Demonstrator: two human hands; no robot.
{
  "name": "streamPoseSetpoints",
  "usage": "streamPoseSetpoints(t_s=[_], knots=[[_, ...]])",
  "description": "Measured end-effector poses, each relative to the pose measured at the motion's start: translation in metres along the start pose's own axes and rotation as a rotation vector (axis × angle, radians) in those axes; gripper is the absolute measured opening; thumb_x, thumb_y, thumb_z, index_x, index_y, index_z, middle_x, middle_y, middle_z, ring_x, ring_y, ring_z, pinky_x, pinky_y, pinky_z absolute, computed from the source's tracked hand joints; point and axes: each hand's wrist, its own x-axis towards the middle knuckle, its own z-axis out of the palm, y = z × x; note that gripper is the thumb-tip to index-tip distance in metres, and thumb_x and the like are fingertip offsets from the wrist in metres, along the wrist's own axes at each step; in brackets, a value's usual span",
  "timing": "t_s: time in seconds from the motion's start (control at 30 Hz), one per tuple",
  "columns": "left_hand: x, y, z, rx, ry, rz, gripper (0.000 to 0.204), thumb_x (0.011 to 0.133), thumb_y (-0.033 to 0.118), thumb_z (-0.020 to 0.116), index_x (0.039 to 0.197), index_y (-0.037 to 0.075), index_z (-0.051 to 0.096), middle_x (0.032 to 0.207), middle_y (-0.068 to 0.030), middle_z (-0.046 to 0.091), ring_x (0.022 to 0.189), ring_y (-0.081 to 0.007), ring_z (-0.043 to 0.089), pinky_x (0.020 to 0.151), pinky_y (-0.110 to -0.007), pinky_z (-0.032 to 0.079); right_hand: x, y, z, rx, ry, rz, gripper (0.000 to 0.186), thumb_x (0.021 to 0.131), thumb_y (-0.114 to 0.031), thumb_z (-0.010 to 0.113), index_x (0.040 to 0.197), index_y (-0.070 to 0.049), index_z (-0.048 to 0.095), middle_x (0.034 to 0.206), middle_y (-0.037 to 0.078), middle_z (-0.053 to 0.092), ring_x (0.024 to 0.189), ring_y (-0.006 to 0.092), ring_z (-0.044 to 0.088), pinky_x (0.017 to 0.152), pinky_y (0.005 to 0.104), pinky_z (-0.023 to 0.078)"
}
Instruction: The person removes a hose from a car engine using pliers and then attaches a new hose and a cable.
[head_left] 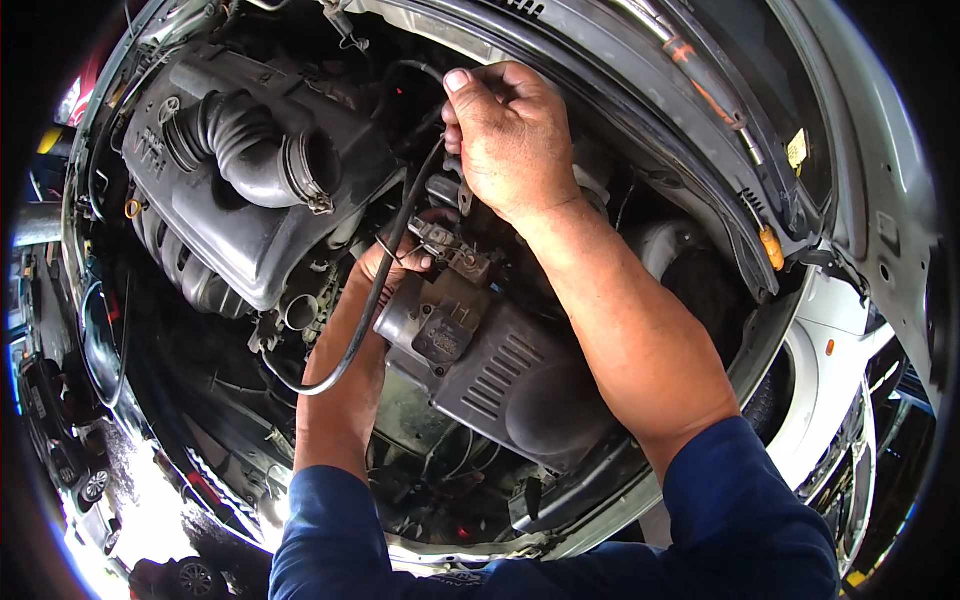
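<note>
My right hand (515,140) is raised over the back of the engine bay, its fingers closed round a thin black hose (402,215). From there the hose hangs in a long loop, crossing in front of my left forearm to the engine's lower side. My left hand (392,258) is lower down, behind the hose, with its fingers curled around the edge of a small metal fitting (455,248); most of them are hidden, and what they grip cannot be made out. Close beside it is the black air filter box (490,375).
A black engine cover (260,240) lies left, with a ribbed intake duct (245,150) on top. A screwdriver with an orange and black handle (705,82) rests along the cowl at the far right. The white fender (830,310) borders the right side.
</note>
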Motion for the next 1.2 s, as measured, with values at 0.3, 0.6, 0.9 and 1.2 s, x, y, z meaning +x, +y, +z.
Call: streamPoseSetpoints(t_s=[0.3,0.6,0.9,1.2], knots=[[0.005,-0.007,-0.008,-0.005,-0.057,-0.047,0.044,0.086,0.031,0.076,0.114,0.000,0.062,0.098,-0.0011,0.063,0.088,-0.0114,0.054,0.081,-0.027,0.044,0.002,-0.001,-0.001,-0.008,-0.124,0.008,0.020,0.095,-0.019,0.067,0.089,0.000,0.062,0.071,0.004,0.062,0.059,0.0102,0.058,0.056,0.0253,0.051],[0.015,-0.008,-0.019,-0.017,-0.120,-0.061,0.045,0.086,0.031,0.076,0.115,0.000,0.061,0.099,-0.0013,0.063,0.089,-0.0117,0.054,0.082,-0.027,0.044,0.007,-0.008,0.003,0.139,-0.264,0.113,0.022,0.095,-0.021,0.066,0.093,0.000,0.061,0.071,0.005,0.062,0.059,0.0113,0.058,0.055,0.0257,0.050],[0.021,-0.007,-0.022,-0.007,-0.190,-0.073,0.046,0.085,0.031,0.076,0.115,0.000,0.061,0.099,-0.0015,0.063,0.089,-0.0119,0.054,0.082,-0.027,0.044,-0.004,0.000,0.003,-0.059,0.037,-0.010,0.020,0.096,-0.018,0.065,0.092,0.001,0.059,0.073,0.006,0.062,0.058,0.0112,0.057,0.053,0.0261,0.050],[0.021,-0.007,-0.022,-0.006,-0.210,-0.081,0.047,0.085,0.031,0.077,0.116,0.000,0.061,0.100,-0.0017,0.063,0.090,-0.0121,0.055,0.083,-0.027,0.044,0.000,-0.008,-0.003,0.035,-0.197,0.022,0.010,0.093,-0.006,0.063,0.095,0.002,0.059,0.080,0.008,0.066,0.066,0.0141,0.064,0.062,0.0278,0.056]])
